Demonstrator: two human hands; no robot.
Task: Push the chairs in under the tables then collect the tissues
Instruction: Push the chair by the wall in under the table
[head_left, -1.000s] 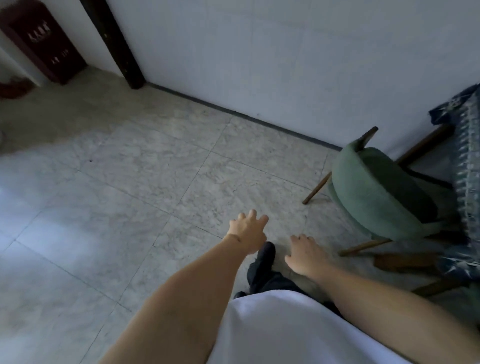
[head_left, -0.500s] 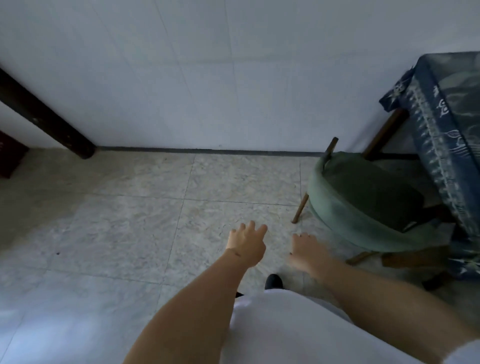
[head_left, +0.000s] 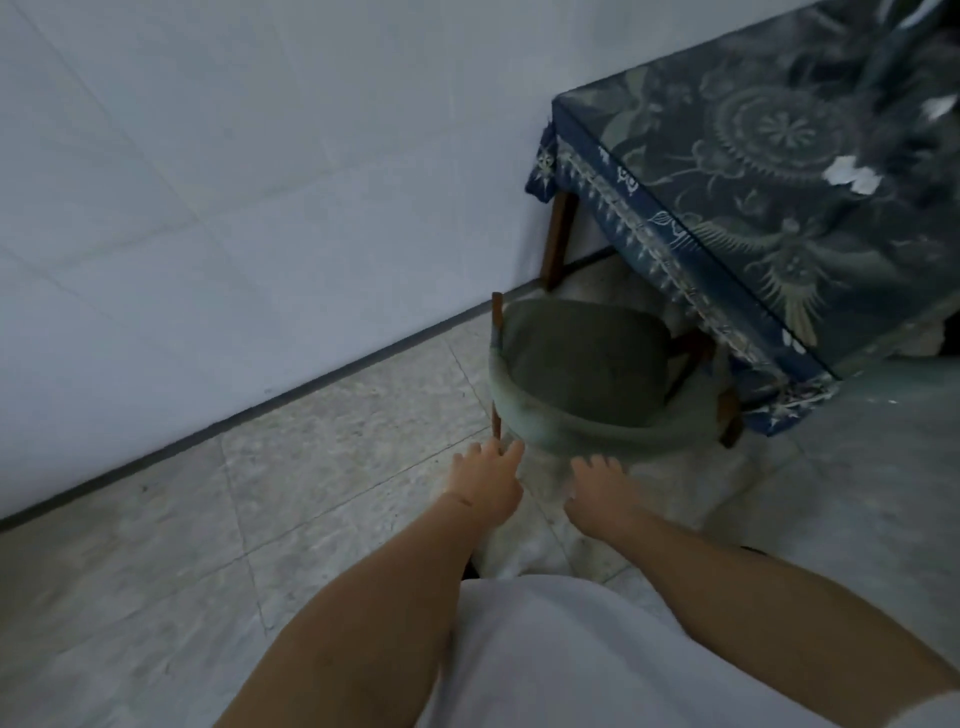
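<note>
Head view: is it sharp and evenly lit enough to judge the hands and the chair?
Head view: dim and bluish; motion blur smears the left hand, right hand and the green chair backrest; wide-angle distortion bows the wall base; the white tissues on the table are soft, bright blobs.

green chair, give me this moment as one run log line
stage: reaching | left hand: open, near green chair back | right hand: open, near back | tissues: on table

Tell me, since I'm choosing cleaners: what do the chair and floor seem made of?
The chair looks like matte green fabric upholstery, soft-edged, on brown, probably wooden legs. The floor appears to be speckled stone or ceramic tile, with visible grout lines and slight sheen.
</note>
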